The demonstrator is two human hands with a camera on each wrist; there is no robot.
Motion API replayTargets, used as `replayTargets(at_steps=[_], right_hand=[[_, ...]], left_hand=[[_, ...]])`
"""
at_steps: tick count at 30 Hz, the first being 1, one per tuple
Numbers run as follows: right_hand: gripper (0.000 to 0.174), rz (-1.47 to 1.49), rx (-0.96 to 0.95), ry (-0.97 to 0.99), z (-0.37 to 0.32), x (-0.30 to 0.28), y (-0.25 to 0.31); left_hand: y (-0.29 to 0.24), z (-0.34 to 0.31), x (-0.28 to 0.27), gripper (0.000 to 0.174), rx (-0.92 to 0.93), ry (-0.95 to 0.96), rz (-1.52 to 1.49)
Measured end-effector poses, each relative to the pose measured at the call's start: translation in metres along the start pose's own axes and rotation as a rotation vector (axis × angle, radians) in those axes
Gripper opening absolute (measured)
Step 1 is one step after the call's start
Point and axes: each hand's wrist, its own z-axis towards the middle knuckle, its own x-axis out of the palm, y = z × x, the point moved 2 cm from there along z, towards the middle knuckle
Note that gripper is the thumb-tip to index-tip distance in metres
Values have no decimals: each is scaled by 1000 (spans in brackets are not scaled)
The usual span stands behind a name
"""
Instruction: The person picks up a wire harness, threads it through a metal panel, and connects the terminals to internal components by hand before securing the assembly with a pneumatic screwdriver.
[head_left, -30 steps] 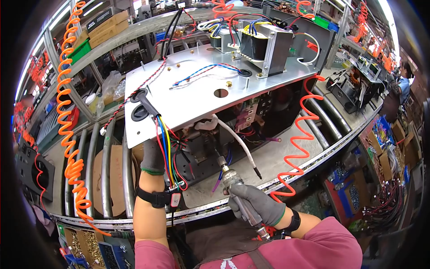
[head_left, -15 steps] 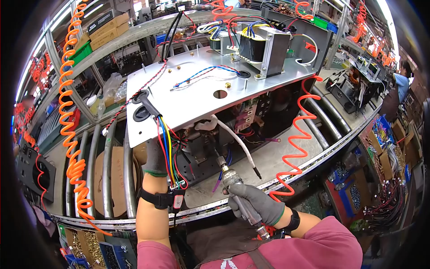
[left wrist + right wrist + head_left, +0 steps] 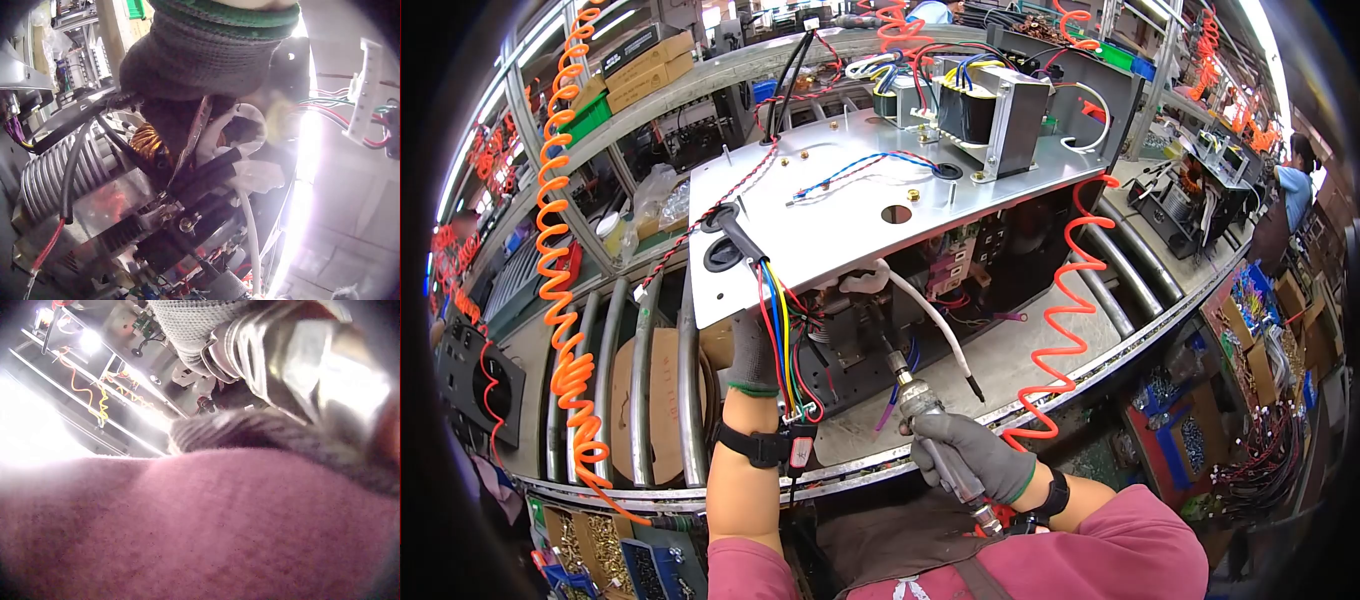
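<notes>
My gloved right hand (image 3: 975,455) grips a pneumatic screwdriver (image 3: 955,480), whose long nose points up under the tilted metal panel (image 3: 820,220). In the right wrist view its shiny body (image 3: 306,369) shows beside the knitted glove. The gloved left hand (image 3: 752,355) reaches below the panel's left edge, behind a bundle of coloured wires (image 3: 775,310). In the left wrist view that hand (image 3: 200,62) is over a copper coil (image 3: 149,144) and black-sleeved cables (image 3: 206,175). A narrow metal strip (image 3: 195,134) runs from its dark fingers toward a bolted terminal (image 3: 187,224); I cannot tell whether they grip it.
A transformer (image 3: 990,115) stands on the panel. A white cable (image 3: 935,320) hangs out in front. Orange coiled air hoses (image 3: 1070,310) hang at both sides. Rollers (image 3: 640,380) run along the conveyor. Bins of screws (image 3: 610,550) sit below, and another person (image 3: 1293,185) stands far right.
The left hand and forearm have shifted slightly right in the head view, along with the panel. The right hand keeps its grip on the screwdriver in nearly the same place.
</notes>
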Motion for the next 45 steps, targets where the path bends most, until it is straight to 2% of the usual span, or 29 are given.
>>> replayTargets(at_steps=[6,8,9,12,14,16,17,18,20,21,22,24,26,27,28,30,31,32,34,36,37,38,40,41,43,45], right_hand=[[30,-2,8,-9,-2,1,1],[32,21,-12,21,-2,1,1],[32,13,-7,23,-3,1,1],[34,94,-8,80,-5,2,2],[37,72,-40,72,-4,0,2],[38,-8,-24,44,-5,0,4],[38,-73,-27,9,-6,0,5],[38,-88,-18,13,-6,-1,5],[36,-9,-56,5,-3,-3,2],[36,-24,-35,10,-5,-2,1],[35,64,-55,49,-6,1,3],[35,137,-45,97,-6,1,3],[34,144,-63,172,-5,-4,4],[35,18,-79,67,-7,-1,6],[34,42,-127,23,-4,-2,1],[35,144,-142,50,-4,-6,-1],[38,163,-146,72,-1,-9,-2],[41,187,-148,86,2,-11,-3],[49,127,-148,245,3,-6,1],[53,88,-145,365,16,-22,2],[53,127,-117,363,15,-23,3],[52,140,-113,327,13,-21,2],[51,100,-113,337,13,-18,2],[51,104,-115,341,13,-16,0],[51,81,-167,232,14,-15,0],[52,132,-136,205,9,-12,0]], left_hand=[[-6,-14,23,39,124,53,57],[-21,-31,55,30,6,-112,-208],[-5,-13,23,26,52,-37,-58],[-11,-27,35,26,118,-3,-93],[-19,-41,55,30,99,-127,-263],[-7,-35,18,37,529,-145,474],[-29,-55,57,40,311,-243,37],[-32,-65,51,40,500,-347,513],[-50,-78,64,40,637,-499,260],[-61,-94,63,44,518,-768,543],[-72,-115,72,41,991,-683,1090],[-96,-158,98,43,562,-556,539],[-112,-197,108,50,589,-615,460],[-120,-217,112,58,686,-649,568],[-127,-238,104,63,728,-557,716],[-148,-280,99,62,716,-584,916],[-149,-297,93,58,762,-716,828],[-162,-322,87,49,785,-786,959],[-183,-355,92,38,935,-969,1184],[-207,-399,73,28,953,-1065,1775],[-217,-423,71,27,755,-1171,2067],[-218,-431,75,31,738,-1245,1981],[-224,-453,57,37,346,-1394,2026],[-227,-463,44,37,351,-1393,2031],[-231,-482,5,41,-419,-1446,2233],[-224,-488,-16,45,-518,-1376,2266]])
